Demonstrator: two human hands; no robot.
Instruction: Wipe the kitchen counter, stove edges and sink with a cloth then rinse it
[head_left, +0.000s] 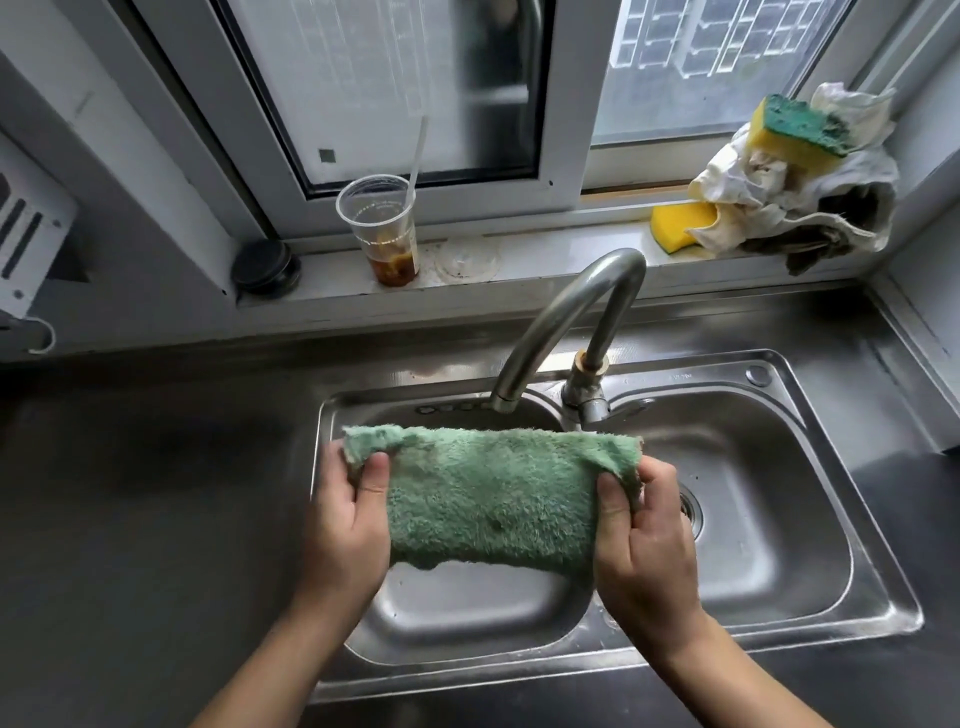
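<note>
A fluffy green cloth (491, 499) is stretched flat between both hands over the steel double sink (878, 587). My left hand (345, 525) pinches its left end, thumb on top. Its right end is pinched by my right hand (644, 535) the same way. The cloth hangs above the left basin, just in front of the curved steel faucet (563, 322), whose spout points down over that basin. No water is visibly running. The dark steel counter (145, 493) lies to the left of the sink.
On the window sill stand a plastic cup (384, 228) with brown dregs and a straw, a black round lid (266, 267), a clear lid (465, 260), yellow sponges (795, 127) and crumpled rags (810, 208). The right basin's drain (691, 512) shows beside my right hand.
</note>
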